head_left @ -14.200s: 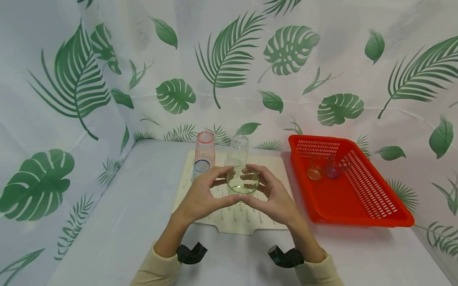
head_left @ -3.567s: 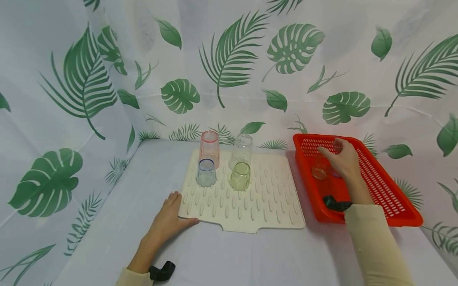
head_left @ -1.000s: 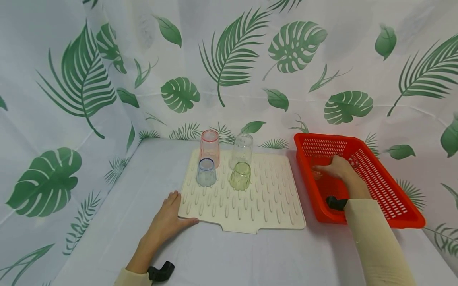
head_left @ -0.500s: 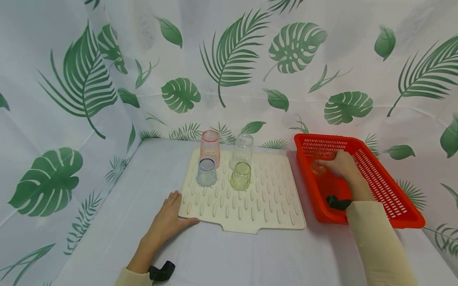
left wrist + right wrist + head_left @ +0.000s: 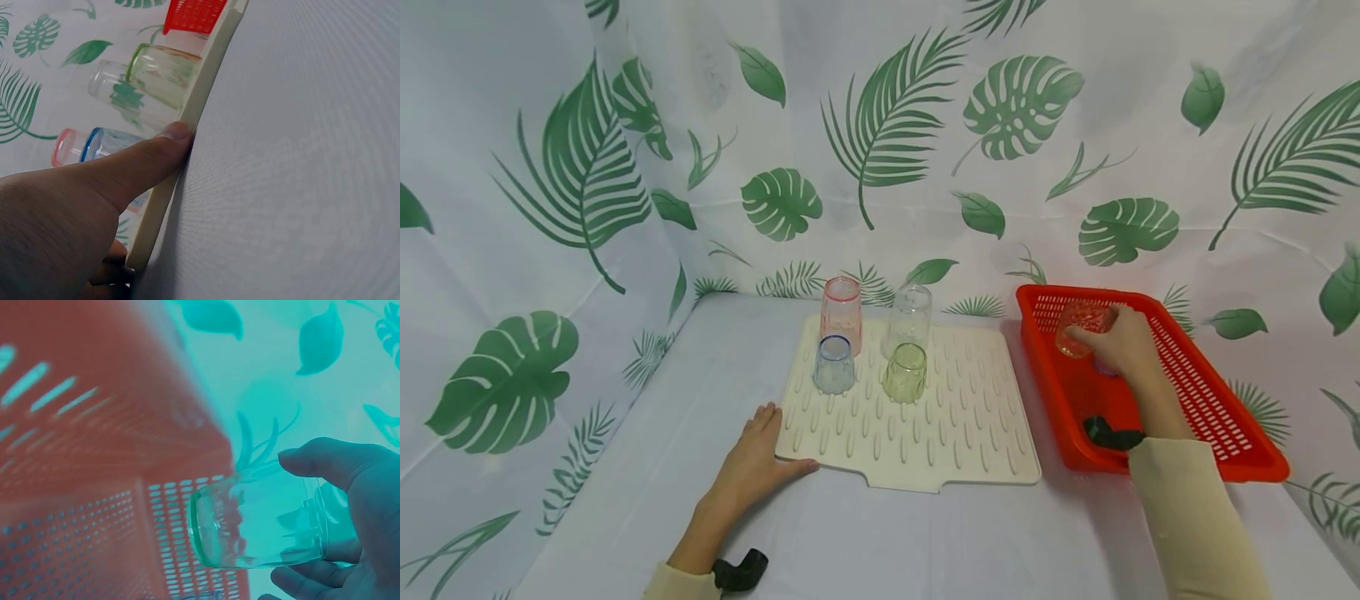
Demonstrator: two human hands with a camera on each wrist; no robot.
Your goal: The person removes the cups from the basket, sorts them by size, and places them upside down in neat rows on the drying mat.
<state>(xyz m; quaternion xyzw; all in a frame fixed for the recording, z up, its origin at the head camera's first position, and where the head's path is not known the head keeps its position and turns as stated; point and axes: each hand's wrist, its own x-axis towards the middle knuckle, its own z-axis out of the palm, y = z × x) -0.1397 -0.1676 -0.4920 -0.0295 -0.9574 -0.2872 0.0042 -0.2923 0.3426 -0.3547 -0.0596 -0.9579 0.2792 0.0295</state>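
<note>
In the red basket my right hand grips a drinking glass, thumb on one side and fingers on the other. The right wrist view shows this glass tilted on its side, see-through, against the basket's perforated wall. My left hand rests at the near left corner of a cream ridged drying board, its thumb along the front edge. On the board stand a pink-tinted tall glass, a clear tall glass, a short blue-rimmed glass and a short green-tinted glass.
The red basket stands right of the board. Inside it, a bluish-purple glass is partly hidden behind my right hand. A white leaf-print cloth hangs behind and at the sides of the white table.
The green-tinted glass, earlier between both hands, now stands on the board. My right hand has reached into the basket, gripped a glass and raised it slightly. The left hand stays at the board's corner.
</note>
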